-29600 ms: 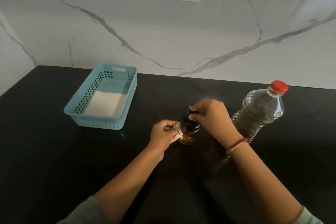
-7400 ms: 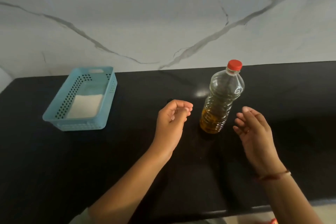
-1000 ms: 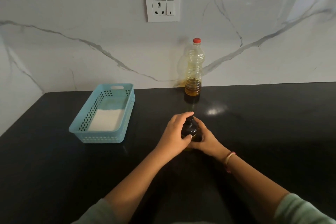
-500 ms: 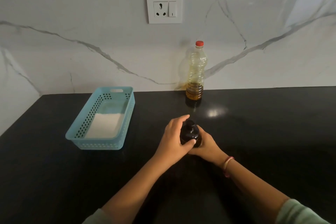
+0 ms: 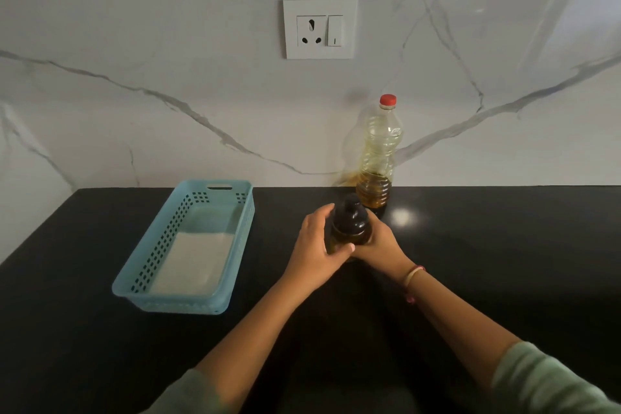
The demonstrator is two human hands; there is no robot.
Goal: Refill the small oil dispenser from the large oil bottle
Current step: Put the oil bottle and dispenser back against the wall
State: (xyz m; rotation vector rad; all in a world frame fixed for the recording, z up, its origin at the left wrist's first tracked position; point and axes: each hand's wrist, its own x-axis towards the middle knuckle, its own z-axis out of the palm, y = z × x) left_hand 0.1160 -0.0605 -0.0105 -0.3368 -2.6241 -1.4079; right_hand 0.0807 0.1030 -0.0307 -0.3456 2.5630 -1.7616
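Observation:
The small oil dispenser (image 5: 350,225), dark glass with a black cap and amber oil inside, is upright at the centre of the black counter. My left hand (image 5: 317,249) grips its left side, thumb across the front. My right hand (image 5: 379,247) grips its right side and lower body. The large oil bottle (image 5: 378,158), clear plastic with a red cap and a low level of amber oil, stands capped at the back against the marble wall, just behind the dispenser.
A light blue perforated basket (image 5: 235,245) with a white cloth in its bottom sits to the left on the black counter (image 5: 504,245). A white wall socket (image 5: 319,28) is on the marble backsplash above.
Both hands keep hold of the dispenser and have carried it slightly farther from me, closer to the large bottle. The bottle and basket have not moved.

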